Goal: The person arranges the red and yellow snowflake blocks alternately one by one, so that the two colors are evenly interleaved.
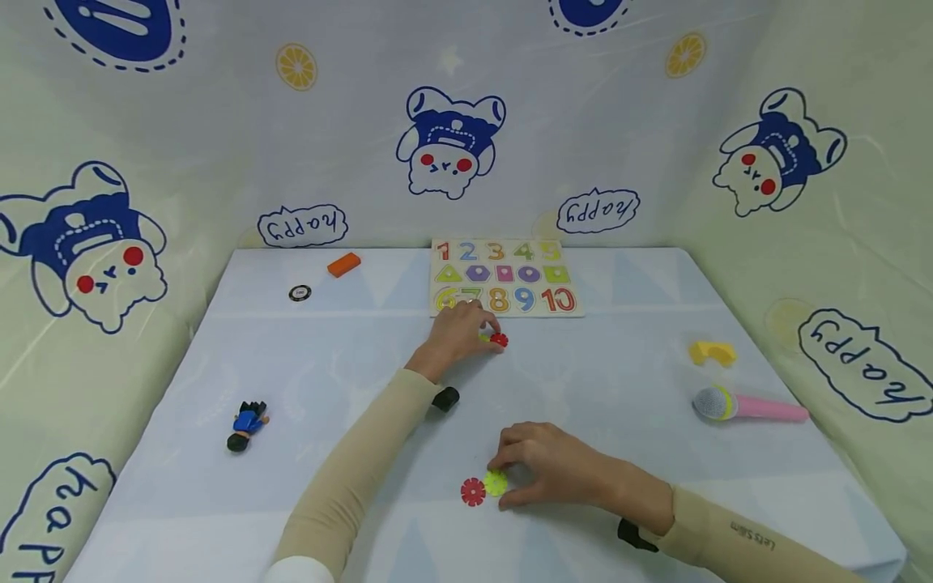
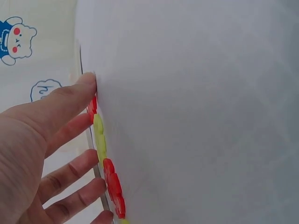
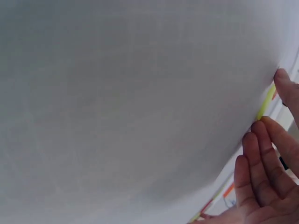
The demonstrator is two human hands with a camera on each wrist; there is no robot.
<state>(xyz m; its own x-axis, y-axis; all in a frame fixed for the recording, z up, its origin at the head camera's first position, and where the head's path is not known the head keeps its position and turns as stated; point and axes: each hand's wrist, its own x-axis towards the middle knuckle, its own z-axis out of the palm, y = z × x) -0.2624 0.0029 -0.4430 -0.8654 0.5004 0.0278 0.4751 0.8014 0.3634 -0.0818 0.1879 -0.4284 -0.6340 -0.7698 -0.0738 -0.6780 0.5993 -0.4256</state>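
Observation:
My left hand (image 1: 459, 330) reaches just in front of the number board, its thumb and index finger pinching a red notched plastic disc (image 1: 499, 340). Under that hand, a row of alternating red and yellow-green discs (image 2: 113, 186) shows edge-on in the left wrist view; the palm hides part of it from above. Nearer the front, my right hand (image 1: 550, 465) pinches a yellow-green notched disc (image 1: 496, 483) between thumb and fingertips, at table level. A second red disc (image 1: 473, 491) lies flat right beside it, on the left.
The number puzzle board (image 1: 506, 277) lies at the back. An orange block (image 1: 344, 265) and a round black chip (image 1: 300, 293) are back left, a blue-clothed toy figure (image 1: 248, 425) left. On the right are a yellow arch block (image 1: 713, 353) and a pink toy microphone (image 1: 751, 406).

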